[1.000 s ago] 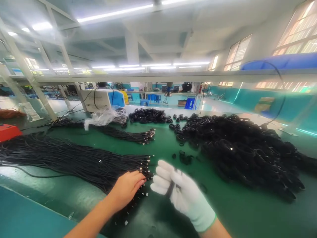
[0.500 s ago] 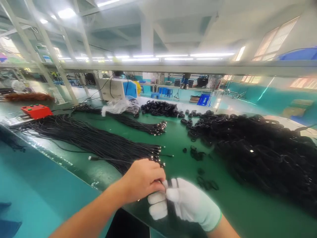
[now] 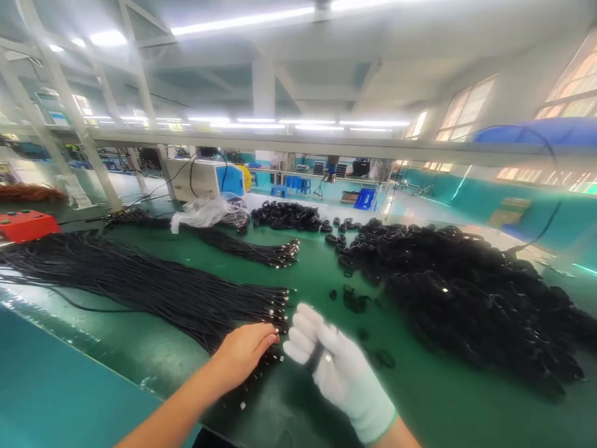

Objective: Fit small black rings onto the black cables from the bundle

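My left hand [image 3: 245, 351], bare, lies over the plug ends of a long bundle of black cables [image 3: 186, 289] with its fingers stretched out, and I see nothing held in it. Just right of it, my right hand [image 3: 338, 367] wears a white glove and is closed around a small coiled black cable [image 3: 315, 359]. A bright metal plug shows by the palm; the glove hides most of the coil. Beyond both hands a second black cable bundle [image 3: 247, 246] lies with its metal tips pointing right.
A large heap of coiled black cables [image 3: 461, 286] covers the right side of the green tabletop [image 3: 298, 410]. A smaller coil pile [image 3: 286, 216] sits further back. Loose black ties [image 3: 355, 300], clear plastic [image 3: 200, 213], a red button box [image 3: 28, 225] and a white-and-blue machine [image 3: 196, 178] also stand around.
My left hand has parted from the right and moved left and down onto the cable ends. My gloved hand has turned and keeps the coil. The view has swung to the right.
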A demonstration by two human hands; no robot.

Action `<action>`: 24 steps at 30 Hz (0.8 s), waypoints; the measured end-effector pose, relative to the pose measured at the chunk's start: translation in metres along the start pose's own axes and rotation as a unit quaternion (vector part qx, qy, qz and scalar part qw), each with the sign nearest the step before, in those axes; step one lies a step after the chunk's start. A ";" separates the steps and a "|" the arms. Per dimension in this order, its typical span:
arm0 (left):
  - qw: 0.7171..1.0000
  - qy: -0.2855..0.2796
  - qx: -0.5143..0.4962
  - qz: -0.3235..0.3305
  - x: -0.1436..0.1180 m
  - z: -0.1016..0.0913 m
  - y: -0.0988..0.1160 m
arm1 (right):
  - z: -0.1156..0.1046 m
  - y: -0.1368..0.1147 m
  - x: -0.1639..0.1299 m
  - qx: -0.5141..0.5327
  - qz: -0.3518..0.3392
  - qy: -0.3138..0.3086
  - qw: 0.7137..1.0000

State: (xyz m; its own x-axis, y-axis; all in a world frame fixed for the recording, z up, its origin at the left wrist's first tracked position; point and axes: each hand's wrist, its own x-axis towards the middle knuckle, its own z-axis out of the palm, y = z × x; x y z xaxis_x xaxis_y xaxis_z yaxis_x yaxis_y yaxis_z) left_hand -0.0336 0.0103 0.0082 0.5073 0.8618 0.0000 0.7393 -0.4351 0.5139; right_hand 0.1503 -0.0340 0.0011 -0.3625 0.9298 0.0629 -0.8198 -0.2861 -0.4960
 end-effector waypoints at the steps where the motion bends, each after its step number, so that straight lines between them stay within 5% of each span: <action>1: 0.999 0.013 0.045 -0.017 -0.002 0.004 0.005 | -0.003 -0.004 0.002 -0.007 -0.017 0.025 1.000; 5: 0.983 0.032 0.175 -0.033 -0.014 0.026 0.032 | -0.018 -0.015 0.005 -0.026 -0.047 0.090 0.995; 11: 0.974 0.056 0.211 0.061 -0.021 0.039 0.051 | -0.021 -0.012 0.004 -0.075 -0.045 0.110 0.990; 16: 0.939 0.118 0.248 0.206 -0.018 0.025 0.042 | -0.010 0.001 0.004 -0.150 -0.012 0.128 0.980; 19: 0.928 0.099 0.245 0.262 -0.015 0.008 0.035 | -0.007 0.000 0.001 -0.154 0.018 0.093 0.984; 22: 0.936 0.123 0.236 0.231 -0.022 -0.014 0.013 | -0.006 -0.009 -0.008 -0.141 0.039 0.008 0.989; 24: 0.930 0.202 0.244 0.188 -0.038 -0.030 -0.018 | -0.006 -0.015 -0.014 -0.173 0.074 -0.048 0.981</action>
State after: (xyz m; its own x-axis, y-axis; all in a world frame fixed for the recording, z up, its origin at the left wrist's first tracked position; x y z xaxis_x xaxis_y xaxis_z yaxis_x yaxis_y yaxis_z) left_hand -0.0794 -0.0064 0.0243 0.6353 0.6100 0.4737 0.7064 -0.7068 -0.0371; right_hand 0.1699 -0.0411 0.0021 -0.5196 0.8534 0.0405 -0.5614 -0.3054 -0.7691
